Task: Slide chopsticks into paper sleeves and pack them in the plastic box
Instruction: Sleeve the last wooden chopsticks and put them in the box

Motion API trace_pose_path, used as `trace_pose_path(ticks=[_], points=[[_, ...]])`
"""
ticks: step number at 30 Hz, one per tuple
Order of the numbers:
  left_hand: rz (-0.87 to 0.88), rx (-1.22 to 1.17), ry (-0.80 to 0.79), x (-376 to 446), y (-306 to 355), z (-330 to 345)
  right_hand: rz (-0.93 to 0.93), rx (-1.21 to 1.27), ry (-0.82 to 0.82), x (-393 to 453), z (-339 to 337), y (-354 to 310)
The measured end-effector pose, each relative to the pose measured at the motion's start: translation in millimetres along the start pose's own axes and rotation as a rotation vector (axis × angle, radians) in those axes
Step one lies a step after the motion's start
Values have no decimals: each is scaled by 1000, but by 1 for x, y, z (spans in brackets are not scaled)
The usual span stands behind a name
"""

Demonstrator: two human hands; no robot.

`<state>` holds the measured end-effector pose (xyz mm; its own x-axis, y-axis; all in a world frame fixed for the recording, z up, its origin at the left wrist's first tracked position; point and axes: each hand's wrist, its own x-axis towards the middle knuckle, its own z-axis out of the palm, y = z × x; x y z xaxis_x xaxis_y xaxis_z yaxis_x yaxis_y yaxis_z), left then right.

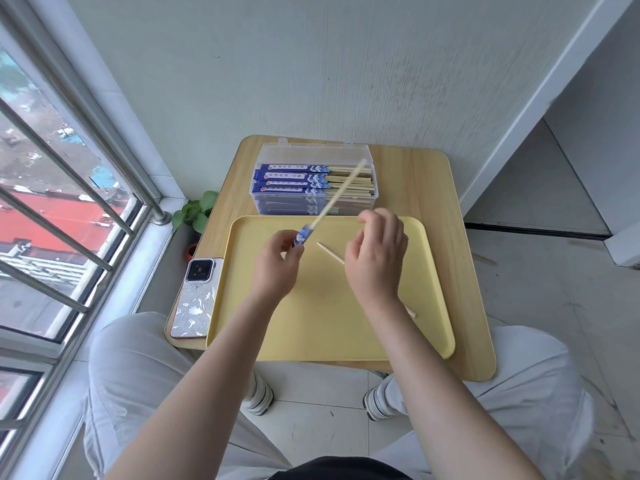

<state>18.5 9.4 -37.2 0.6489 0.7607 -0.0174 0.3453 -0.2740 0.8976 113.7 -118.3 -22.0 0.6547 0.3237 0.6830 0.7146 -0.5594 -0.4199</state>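
- My left grip pinches the blue sleeve, one chopstick half in.
- My right grip is loose, holding nothing; it should fetch the tray's spare chopstick.
- The plastic box waits behind.

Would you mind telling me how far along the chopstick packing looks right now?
Done: several sleeved pairs lie stacked in the plastic box. In hand: the left hand pinches a blue sleeve with a chopstick sticking far out; the right hand hovers beside it, holding nothing visible. Left: a loose chopstick on the yellow tray still needs sleeving.
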Motion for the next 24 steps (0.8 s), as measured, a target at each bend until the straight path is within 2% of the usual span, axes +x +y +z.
trace_pose_path(ticks=[1,4,6,8,13,16,20,24], points=[[-53,-107,-5,2,2,-3,37,-42,-69,-3,3,5],[-188,-407,-94,2,8,-10,179,-207,-494,-13,12,23],[-225,-523,-158,-3,10,-11,235,-328,-734,-20,17,31],[-248,-593,-223,-7,9,-10,239,-360,-821,-28,20,35],[-413,-775,-337,-11,5,-8,218,-370,-832,-34,23,34],[-533,-915,-358,-12,4,-5,255,-289,-818,-29,21,33],[-631,-914,-366,-16,4,-5,445,-1,-781,-21,12,33],[-639,-852,-368,-16,-1,-6,545,377,-633,-12,2,31]])
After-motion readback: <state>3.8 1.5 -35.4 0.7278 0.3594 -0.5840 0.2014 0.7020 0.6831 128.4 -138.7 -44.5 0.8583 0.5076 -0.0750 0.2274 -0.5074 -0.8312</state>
